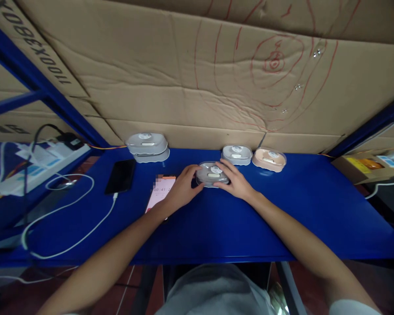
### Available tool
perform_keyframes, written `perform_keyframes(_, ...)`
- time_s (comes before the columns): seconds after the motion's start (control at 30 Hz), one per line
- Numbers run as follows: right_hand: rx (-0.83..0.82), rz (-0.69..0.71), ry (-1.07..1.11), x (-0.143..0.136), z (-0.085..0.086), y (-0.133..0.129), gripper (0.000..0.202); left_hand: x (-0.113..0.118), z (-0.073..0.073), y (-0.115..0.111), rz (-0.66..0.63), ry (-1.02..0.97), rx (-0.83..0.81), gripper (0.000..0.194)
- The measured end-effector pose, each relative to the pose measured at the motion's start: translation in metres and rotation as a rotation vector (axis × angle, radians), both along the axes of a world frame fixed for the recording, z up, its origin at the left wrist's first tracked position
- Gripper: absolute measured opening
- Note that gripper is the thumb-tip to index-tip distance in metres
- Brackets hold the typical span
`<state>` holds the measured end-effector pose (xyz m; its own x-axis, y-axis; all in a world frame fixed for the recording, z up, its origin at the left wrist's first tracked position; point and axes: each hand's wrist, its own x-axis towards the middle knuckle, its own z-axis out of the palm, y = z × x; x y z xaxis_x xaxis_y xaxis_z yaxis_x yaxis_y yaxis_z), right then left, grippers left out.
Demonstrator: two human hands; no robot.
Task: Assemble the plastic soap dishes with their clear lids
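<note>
A grey oval container with a clear lid rests on the blue table between my two hands. My left hand curves round its left end, thumb at the front edge and fingers at the back. On the other side, my right hand grips the right end, fingers over the lid's top and thumb along the front. A round white sticker and a pale tab show on the lid. Behind it stand a similar grey container and a beige-pink one, both lidded. Farther left are stacked grey containers.
A lit phone with a timer lies beside my left forearm. Left of it is a dark phone on a white charging cable. Cardboard walls the back of the blue table. An open carton stands at the right.
</note>
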<state>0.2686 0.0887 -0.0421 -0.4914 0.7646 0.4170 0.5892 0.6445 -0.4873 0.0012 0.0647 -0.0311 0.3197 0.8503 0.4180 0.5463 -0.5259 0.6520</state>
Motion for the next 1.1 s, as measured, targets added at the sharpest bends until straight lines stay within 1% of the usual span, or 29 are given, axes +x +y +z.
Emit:
perform_keyframes(0.13, -0.027, -0.018, -0.014, 0.001, -0.001, 0.001, 0.080, 0.001, 0.003, -0.003, 0.001, 0.053, 0.014, 0.050)
perform_keyframes(0.23, 0.000, -0.019, -0.050, 0.002, -0.001, 0.000, 0.082, 0.001, 0.003, -0.004, 0.008, 0.070, 0.011, 0.048)
perform_keyframes(0.33, 0.040, 0.009, -0.078, 0.003, 0.000, -0.002, 0.085, 0.000, 0.001, -0.002, 0.007, 0.065, -0.005, 0.043)
perform_keyframes(0.53, 0.040, 0.031, -0.160, 0.005, 0.004, -0.003, 0.086, -0.004, -0.002, 0.004, -0.001, 0.033, -0.038, 0.048)
perform_keyframes(0.6, 0.048, 0.038, -0.169, 0.005, 0.004, -0.003, 0.083, -0.005, -0.002, 0.004, 0.003, 0.031, -0.041, 0.048)
perform_keyframes(0.77, 0.051, 0.062, -0.124, 0.004, 0.004, -0.004, 0.077, -0.006, -0.002, 0.005, 0.009, 0.047, -0.036, 0.046)
perform_keyframes(0.97, 0.001, 0.076, -0.058, 0.004, 0.006, -0.001, 0.074, -0.004, 0.003, 0.003, 0.015, 0.113, 0.015, 0.046)
perform_keyframes(1.1, -0.054, 0.082, -0.018, 0.002, 0.003, -0.001, 0.085, 0.001, 0.008, -0.004, 0.060, 0.191, 0.096, 0.049)
